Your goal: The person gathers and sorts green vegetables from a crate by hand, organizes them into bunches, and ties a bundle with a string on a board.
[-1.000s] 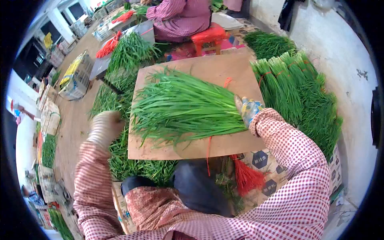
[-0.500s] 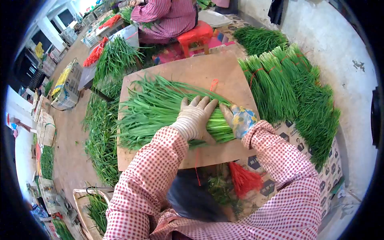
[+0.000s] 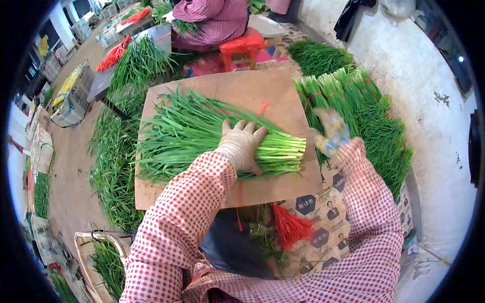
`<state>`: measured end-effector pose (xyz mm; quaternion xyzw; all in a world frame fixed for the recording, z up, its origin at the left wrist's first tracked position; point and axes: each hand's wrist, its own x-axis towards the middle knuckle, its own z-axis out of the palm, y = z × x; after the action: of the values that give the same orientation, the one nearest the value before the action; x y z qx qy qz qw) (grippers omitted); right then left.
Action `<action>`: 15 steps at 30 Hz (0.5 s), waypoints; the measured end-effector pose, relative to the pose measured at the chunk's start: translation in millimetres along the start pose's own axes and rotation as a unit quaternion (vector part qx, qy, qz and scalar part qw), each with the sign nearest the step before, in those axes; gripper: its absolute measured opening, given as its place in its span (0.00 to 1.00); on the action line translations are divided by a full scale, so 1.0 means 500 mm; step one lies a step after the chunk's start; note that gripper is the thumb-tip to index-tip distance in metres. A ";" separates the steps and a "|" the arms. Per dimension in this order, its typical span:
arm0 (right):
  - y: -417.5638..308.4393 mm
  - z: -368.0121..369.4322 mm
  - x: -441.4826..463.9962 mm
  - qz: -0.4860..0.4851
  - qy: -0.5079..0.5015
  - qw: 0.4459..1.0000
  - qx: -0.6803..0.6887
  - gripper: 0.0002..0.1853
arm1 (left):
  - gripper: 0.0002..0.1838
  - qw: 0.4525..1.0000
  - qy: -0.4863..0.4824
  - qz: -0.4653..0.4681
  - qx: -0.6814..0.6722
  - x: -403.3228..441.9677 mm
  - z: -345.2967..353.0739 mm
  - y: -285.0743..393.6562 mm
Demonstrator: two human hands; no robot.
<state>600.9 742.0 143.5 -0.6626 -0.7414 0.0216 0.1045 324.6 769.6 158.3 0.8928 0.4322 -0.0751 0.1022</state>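
Green leafy stalks (image 3: 192,136) lie in a wide bundle on a brown board (image 3: 227,83), their pale cut ends to the right. My left hand (image 3: 241,144), in a beige glove, presses flat on the bundle near those ends with its fingers spread. Just off the stalk ends, at the board's right edge, my right hand (image 3: 331,132) is raised in a blue and yellow patterned glove. It is blurred, with fingers apart and nothing in them. A red tie (image 3: 262,107) shows behind the bundle, and its other end hangs over the front edge.
Tied green bundles (image 3: 353,101) are stacked at the right by the wall. Red strings (image 3: 290,225) hang below the board. A person in a purple checked top (image 3: 214,22) sits on a red stool (image 3: 243,45) beyond. Loose greens (image 3: 116,166) cover the floor at the left.
My left hand came from the left side onto the bundle and pressed down. My right hand has let go of the stalk ends and moved off to the right.
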 end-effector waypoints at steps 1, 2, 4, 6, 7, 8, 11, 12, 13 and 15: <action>-0.066 -0.014 0.046 -0.006 -0.030 0.999 0.009 0.40 | 0.60 1.000 -0.005 -0.001 0.003 -0.001 -0.004 -0.001; -0.113 -0.020 0.077 -0.022 -0.055 0.998 0.037 0.42 | 0.61 1.000 -0.014 0.000 0.004 -0.004 -0.009 -0.001; -0.179 -0.005 0.119 -0.055 -0.137 0.982 0.122 0.45 | 0.62 1.000 -0.019 -0.013 0.007 -0.004 -0.005 0.002; -0.201 0.021 0.127 -0.061 -0.206 0.958 0.190 0.49 | 0.64 0.998 -0.055 -0.018 0.020 0.002 -0.008 0.001; -0.195 0.033 0.128 -0.056 -0.240 0.943 0.225 0.50 | 0.62 0.999 -0.042 -0.025 0.016 -0.003 -0.007 0.006; -0.192 0.043 0.125 -0.048 -0.273 0.926 0.256 0.52 | 0.61 1.000 -0.014 -0.019 -0.008 -0.004 -0.001 0.003; -0.184 0.039 0.115 -0.047 -0.351 0.903 0.243 0.57 | 0.59 0.998 0.020 -0.013 -0.055 -0.007 0.018 -0.011; -0.188 0.035 0.116 -0.062 -0.358 0.911 0.193 0.58 | 0.58 0.997 0.034 -0.010 -0.070 -0.008 0.020 -0.013; -0.201 0.023 0.115 -0.077 -0.364 0.917 0.144 0.59 | 0.58 0.997 0.032 -0.015 -0.074 -0.009 0.021 -0.013; -0.233 -0.018 0.114 -0.115 -0.367 0.922 0.047 0.60 | 0.58 0.994 0.063 -0.019 -0.093 -0.015 0.019 -0.011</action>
<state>483.1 783.3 179.4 -0.5127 -0.7971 0.2859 -0.1415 315.2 765.2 149.9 0.8743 0.4594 0.0197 0.1557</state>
